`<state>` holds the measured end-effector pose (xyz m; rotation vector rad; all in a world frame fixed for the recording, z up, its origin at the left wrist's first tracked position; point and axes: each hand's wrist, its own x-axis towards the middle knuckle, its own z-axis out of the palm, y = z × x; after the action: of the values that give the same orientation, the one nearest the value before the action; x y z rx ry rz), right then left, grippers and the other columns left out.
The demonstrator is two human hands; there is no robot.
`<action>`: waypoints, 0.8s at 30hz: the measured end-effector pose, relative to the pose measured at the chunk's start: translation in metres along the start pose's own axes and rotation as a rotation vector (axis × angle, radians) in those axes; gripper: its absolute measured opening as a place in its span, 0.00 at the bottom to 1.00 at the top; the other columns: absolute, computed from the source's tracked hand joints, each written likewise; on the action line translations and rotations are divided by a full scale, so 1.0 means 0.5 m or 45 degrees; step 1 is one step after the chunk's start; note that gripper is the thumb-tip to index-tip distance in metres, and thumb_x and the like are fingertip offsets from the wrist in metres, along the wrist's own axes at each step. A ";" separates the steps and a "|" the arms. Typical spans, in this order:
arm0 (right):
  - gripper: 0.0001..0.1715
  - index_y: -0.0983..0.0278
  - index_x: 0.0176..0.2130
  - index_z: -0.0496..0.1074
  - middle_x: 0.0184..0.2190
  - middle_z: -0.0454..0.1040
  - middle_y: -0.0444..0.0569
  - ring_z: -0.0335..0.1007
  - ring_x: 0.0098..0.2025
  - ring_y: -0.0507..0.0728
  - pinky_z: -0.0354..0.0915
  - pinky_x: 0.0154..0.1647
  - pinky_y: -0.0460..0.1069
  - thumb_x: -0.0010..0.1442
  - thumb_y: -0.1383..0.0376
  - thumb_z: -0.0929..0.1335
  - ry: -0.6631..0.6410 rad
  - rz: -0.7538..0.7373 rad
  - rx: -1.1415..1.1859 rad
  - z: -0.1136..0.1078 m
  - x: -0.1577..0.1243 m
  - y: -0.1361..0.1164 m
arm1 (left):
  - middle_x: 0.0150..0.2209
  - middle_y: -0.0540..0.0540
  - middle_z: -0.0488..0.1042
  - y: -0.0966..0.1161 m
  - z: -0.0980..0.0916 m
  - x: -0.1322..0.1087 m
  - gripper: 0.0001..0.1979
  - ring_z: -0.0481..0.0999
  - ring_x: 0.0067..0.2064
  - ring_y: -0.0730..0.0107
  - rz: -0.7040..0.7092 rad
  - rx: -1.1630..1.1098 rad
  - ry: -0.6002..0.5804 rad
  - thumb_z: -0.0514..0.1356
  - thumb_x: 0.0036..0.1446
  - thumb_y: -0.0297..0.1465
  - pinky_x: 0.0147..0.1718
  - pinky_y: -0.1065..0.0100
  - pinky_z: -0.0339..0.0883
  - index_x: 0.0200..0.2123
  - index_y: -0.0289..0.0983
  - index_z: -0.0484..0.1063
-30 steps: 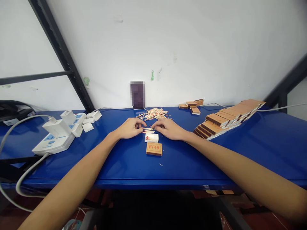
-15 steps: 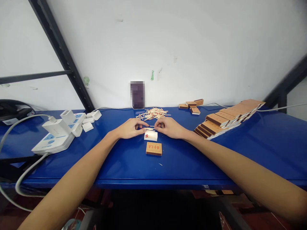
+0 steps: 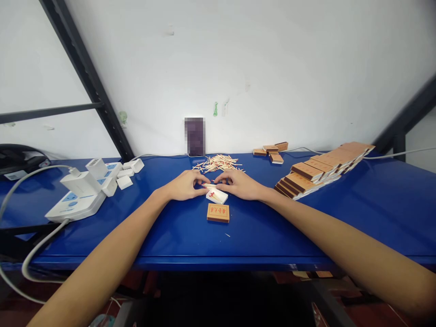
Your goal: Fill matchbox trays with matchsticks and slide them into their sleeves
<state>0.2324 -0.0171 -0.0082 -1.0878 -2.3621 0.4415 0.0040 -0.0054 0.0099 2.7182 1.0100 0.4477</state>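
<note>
My left hand [image 3: 185, 185] and my right hand [image 3: 236, 184] face each other over the blue table, with curled fingers closed about a few matches [image 3: 210, 185] lying crosswise between them. Just below the fingertips sits a white matchbox tray [image 3: 222, 198], slightly turned, with some red-headed matches in it. The left thumb is at the tray's upper left corner; whether it touches cannot be made out. Nearer to me lies an orange matchbox sleeve [image 3: 218, 212] with red characters on top. Beyond my hands spreads a loose pile of matches [image 3: 221, 162].
Rows of stacked matchboxes [image 3: 320, 169] stand at the right, and several more matchboxes [image 3: 270, 149] lie at the back. On the left is a white power strip [image 3: 73, 204] with chargers and cables. A dark pixelated phone-like slab [image 3: 195, 137] leans on the wall.
The tray has turned and shifted slightly right. My hands have come a little closer together and nearer to me, with the matches between them now level above the tray.
</note>
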 end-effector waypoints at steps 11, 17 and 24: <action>0.17 0.65 0.37 0.79 0.30 0.76 0.50 0.66 0.30 0.53 0.57 0.29 0.47 0.59 0.55 0.68 0.030 -0.003 -0.058 0.010 0.020 -0.012 | 0.34 0.45 0.72 -0.007 0.014 0.013 0.15 0.68 0.37 0.65 0.032 -0.003 0.071 0.56 0.61 0.42 0.38 0.66 0.61 0.38 0.37 0.75; 0.08 0.65 0.35 0.79 0.31 0.78 0.48 0.67 0.31 0.52 0.58 0.32 0.46 0.57 0.63 0.69 0.078 -0.007 -0.044 0.016 0.018 -0.014 | 0.39 0.44 0.70 -0.012 0.019 0.011 0.14 0.68 0.44 0.62 0.076 0.105 0.058 0.54 0.63 0.40 0.45 0.61 0.61 0.44 0.38 0.73; 0.13 0.64 0.33 0.78 0.28 0.77 0.48 0.65 0.28 0.52 0.54 0.30 0.47 0.62 0.61 0.66 0.045 -0.027 -0.242 0.015 0.013 -0.016 | 0.38 0.44 0.71 -0.001 0.029 0.013 0.13 0.69 0.42 0.63 0.113 0.195 0.065 0.51 0.65 0.37 0.43 0.63 0.63 0.38 0.36 0.70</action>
<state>0.2196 -0.0175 -0.0084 -1.1432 -2.4202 0.1913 0.0136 -0.0018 -0.0023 2.9109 0.9762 0.4752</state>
